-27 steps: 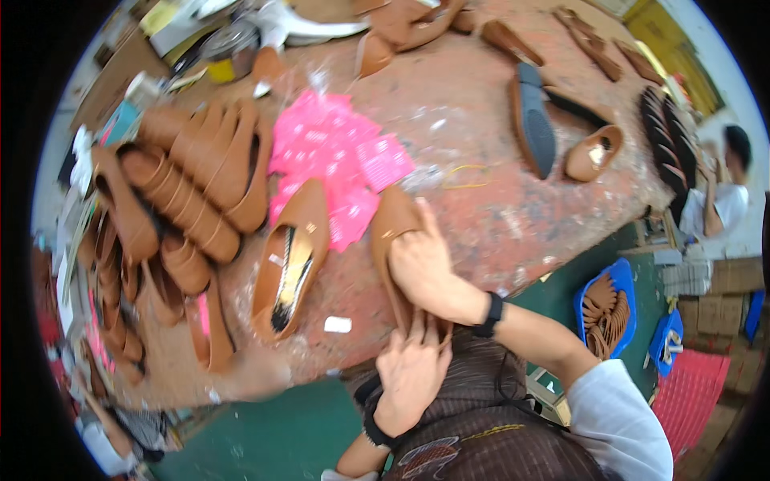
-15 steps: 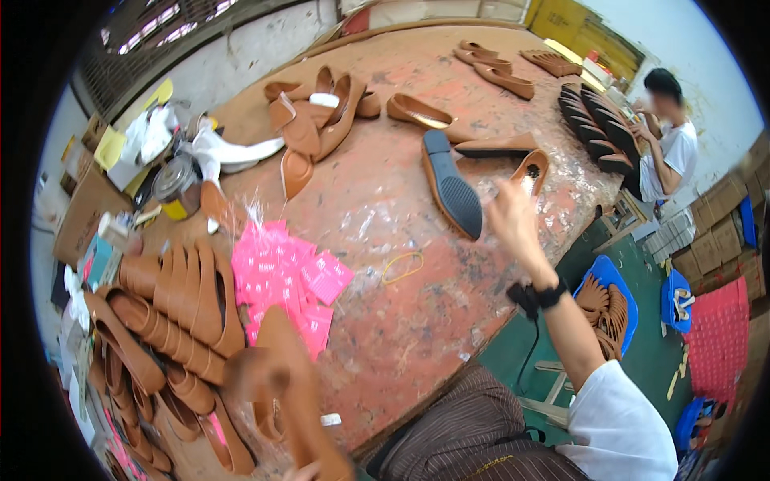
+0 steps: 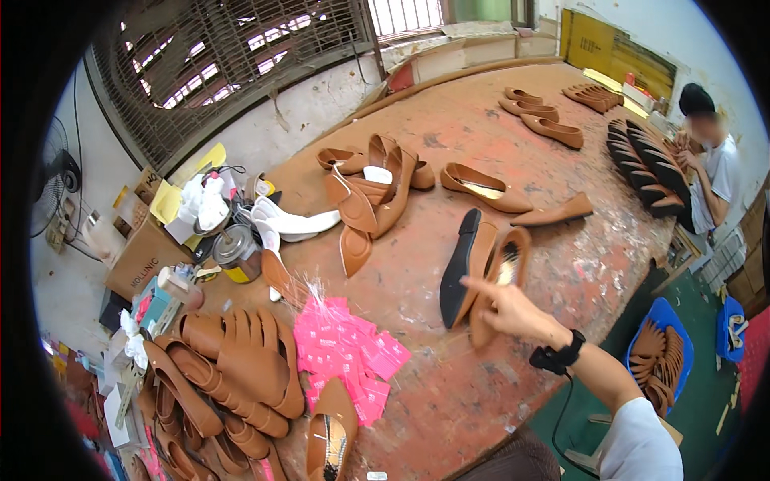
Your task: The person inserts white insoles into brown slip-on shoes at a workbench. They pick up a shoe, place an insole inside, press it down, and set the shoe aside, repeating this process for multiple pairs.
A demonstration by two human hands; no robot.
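My right hand [image 3: 517,311] reaches over the table from the right, with a black band around its wrist. Its fingers close about the toe of a brown flat shoe [image 3: 512,255], whose toe end is blurred. The index finger points across to a second brown flat [image 3: 467,272], tipped on its side with the black sole facing left. Another brown flat [image 3: 330,433], opening upward, shows its light insole at the lower edge, beside a pile of pink printed packets [image 3: 341,349]. My left hand is out of sight.
Many brown shoes [image 3: 233,369] are heaped at the left. White shoe forms [image 3: 293,220], a jar [image 3: 237,252] and a cardboard box [image 3: 148,264] stand behind. More flats [image 3: 485,188] lie farther back. A co-worker [image 3: 710,160] sits at the far right, near stacked black-soled shoes [image 3: 646,164].
The view has shifted. The black-soled shoe, earlier sole up, now rests on its side. My right hand has closed on its neighbour. The blurred shoe at lower left appears lower; my left hand has gone from view.
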